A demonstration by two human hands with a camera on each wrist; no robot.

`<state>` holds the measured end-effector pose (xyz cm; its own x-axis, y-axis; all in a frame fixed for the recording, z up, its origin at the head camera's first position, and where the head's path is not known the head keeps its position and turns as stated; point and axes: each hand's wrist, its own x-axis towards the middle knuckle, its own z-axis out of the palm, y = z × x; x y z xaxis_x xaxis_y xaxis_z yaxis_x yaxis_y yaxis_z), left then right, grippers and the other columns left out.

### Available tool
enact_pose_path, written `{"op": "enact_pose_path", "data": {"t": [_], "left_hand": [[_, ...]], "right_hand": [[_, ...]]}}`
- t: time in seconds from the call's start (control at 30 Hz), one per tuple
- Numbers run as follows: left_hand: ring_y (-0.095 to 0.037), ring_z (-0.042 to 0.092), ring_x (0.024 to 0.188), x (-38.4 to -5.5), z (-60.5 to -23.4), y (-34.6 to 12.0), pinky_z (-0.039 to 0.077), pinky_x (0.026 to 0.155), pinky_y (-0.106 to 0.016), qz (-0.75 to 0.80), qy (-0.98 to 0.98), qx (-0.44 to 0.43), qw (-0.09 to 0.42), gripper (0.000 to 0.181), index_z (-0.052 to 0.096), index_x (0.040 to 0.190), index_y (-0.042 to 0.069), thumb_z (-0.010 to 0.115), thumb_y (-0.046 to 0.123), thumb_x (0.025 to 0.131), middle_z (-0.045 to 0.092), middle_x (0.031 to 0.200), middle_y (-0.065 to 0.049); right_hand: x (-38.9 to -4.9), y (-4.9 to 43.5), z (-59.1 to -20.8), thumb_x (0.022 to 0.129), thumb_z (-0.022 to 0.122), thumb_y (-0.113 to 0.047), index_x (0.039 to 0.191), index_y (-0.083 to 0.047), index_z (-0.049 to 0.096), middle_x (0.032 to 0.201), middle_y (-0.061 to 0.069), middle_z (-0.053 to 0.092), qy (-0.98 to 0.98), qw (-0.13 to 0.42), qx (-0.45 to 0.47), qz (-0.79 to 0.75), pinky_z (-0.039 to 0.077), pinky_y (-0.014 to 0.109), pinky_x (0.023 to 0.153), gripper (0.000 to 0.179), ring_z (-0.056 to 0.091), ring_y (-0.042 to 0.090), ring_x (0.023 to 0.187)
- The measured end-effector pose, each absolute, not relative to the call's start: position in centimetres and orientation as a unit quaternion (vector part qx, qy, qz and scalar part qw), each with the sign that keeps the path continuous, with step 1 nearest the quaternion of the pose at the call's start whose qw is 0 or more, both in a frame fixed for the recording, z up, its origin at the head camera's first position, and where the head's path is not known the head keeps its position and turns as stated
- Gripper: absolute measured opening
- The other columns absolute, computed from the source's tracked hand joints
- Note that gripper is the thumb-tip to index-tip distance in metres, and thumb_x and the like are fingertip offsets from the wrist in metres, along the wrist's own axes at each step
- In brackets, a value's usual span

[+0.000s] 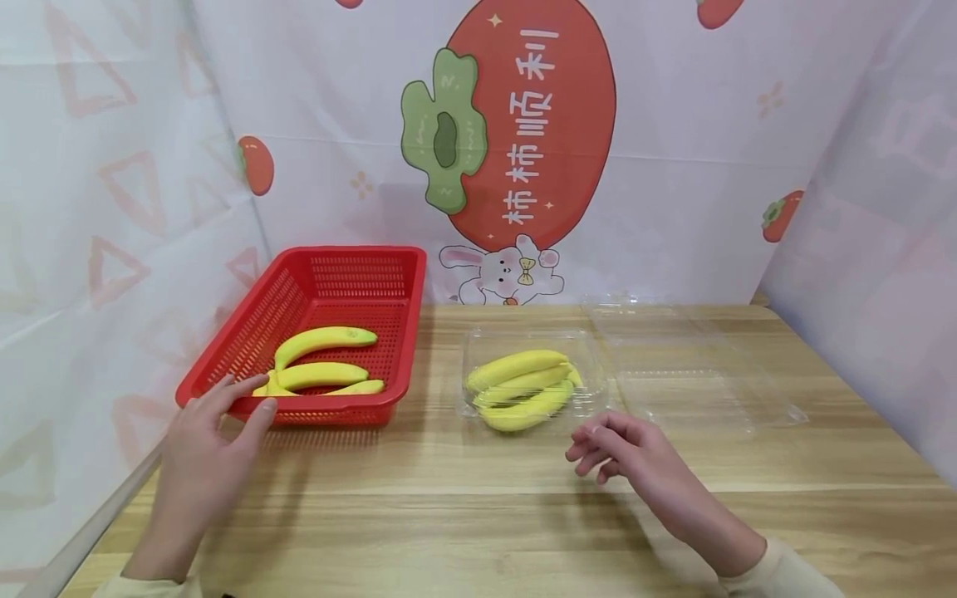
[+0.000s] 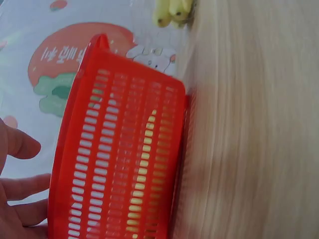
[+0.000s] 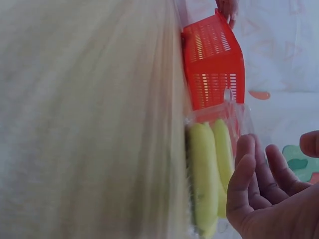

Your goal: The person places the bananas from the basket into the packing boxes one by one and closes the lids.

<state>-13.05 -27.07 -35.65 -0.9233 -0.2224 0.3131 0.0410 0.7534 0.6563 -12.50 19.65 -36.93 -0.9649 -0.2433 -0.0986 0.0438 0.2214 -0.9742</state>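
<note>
- The near wall of the red basket [image 1: 414, 332] hides the lower part of the bananas [image 1: 323, 375] lying in it; the left wrist view shows only yellow through its slots.
- The clear box [image 1: 592, 361] has faint edges; so does the see-through packaging [image 1: 684, 394] on its right.
- The left hand [image 1: 205, 461] has spread fingers at the basket's near left corner, gripping nothing; contact is unclear.
- The right hand [image 1: 635, 465] is loosely bent and empty, just beside the box.
- The basket bananas are curved and yellow, one green-tipped; the boxed bananas [image 1: 523, 386] lie bunched.

At 12 o'clock in the head view, 4 white characters [image 1: 531, 115] read 柿柿顺利. They stand on the backdrop's [image 1: 676, 166] red fruit [image 1: 571, 124].
</note>
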Motion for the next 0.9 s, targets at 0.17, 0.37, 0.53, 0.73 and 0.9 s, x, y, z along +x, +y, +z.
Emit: {"op": "enact_pose_path", "data": {"t": [0.17, 0.37, 0.53, 0.73, 0.9], "left_hand": [[-0.051, 0.027, 0.159, -13.1, -35.6, -28.3, 0.025, 0.114, -0.088, -0.359, -0.916, 0.094, 0.151, 0.055, 0.057, 0.154, 0.015, 0.058, 0.044, 0.107, 0.039, 0.169, -0.024], [-0.043, 0.026, 0.162, -13.1, -35.9, -28.9, 0.024, 0.114, -0.088, -0.362, -0.914, 0.084, 0.161, 0.051, 0.062, 0.149, 0.013, 0.060, 0.042, 0.107, 0.048, 0.164, -0.020], [-0.042, 0.024, 0.163, -13.2, -36.0, -28.8, 0.023, 0.115, -0.087, -0.350, -0.918, 0.083, 0.165, 0.052, 0.062, 0.149, 0.012, 0.060, 0.042, 0.107, 0.050, 0.163, -0.018], [-0.044, 0.026, 0.161, -13.1, -36.3, -28.7, 0.026, 0.114, -0.086, -0.338, -0.922, 0.069, 0.177, 0.049, 0.063, 0.148, 0.010, 0.062, 0.037, 0.107, 0.053, 0.161, -0.019], [-0.045, 0.029, 0.159, -13.2, -36.5, -28.5, 0.030, 0.112, -0.085, -0.331, -0.923, 0.066, 0.186, 0.049, 0.063, 0.148, 0.010, 0.062, 0.036, 0.107, 0.054, 0.159, -0.020]], "right_hand": [[-12.7, 18.5, -35.6, 0.110, 0.058, -0.031, 0.128, 0.004, 0.066, 0.120, 0.018, 0.076, 0.804, 0.084, -0.095, -0.581, 0.063, 0.034, 0.087, 0.040, 0.075, 0.016, 0.102], [-13.4, 17.5, -34.0, 0.110, 0.058, -0.030, 0.128, -0.003, 0.070, 0.128, 0.022, 0.073, 0.810, 0.062, -0.135, -0.567, 0.061, 0.031, 0.093, 0.034, 0.072, 0.020, 0.114], [-14.4, 16.7, -33.0, 0.110, 0.058, -0.029, 0.132, -0.004, 0.069, 0.134, 0.019, 0.071, 0.802, 0.052, -0.160, -0.573, 0.060, 0.027, 0.097, 0.035, 0.072, 0.021, 0.120], [-15.8, 15.3, -32.4, 0.110, 0.058, -0.030, 0.136, -0.011, 0.068, 0.137, 0.011, 0.071, 0.798, 0.044, -0.176, -0.575, 0.058, 0.034, 0.103, 0.034, 0.070, 0.026, 0.126], [-16.9, 14.0, -31.8, 0.110, 0.057, -0.027, 0.141, -0.009, 0.065, 0.141, 0.009, 0.070, 0.782, 0.043, -0.193, -0.591, 0.057, 0.036, 0.107, 0.037, 0.067, 0.037, 0.132]]}}
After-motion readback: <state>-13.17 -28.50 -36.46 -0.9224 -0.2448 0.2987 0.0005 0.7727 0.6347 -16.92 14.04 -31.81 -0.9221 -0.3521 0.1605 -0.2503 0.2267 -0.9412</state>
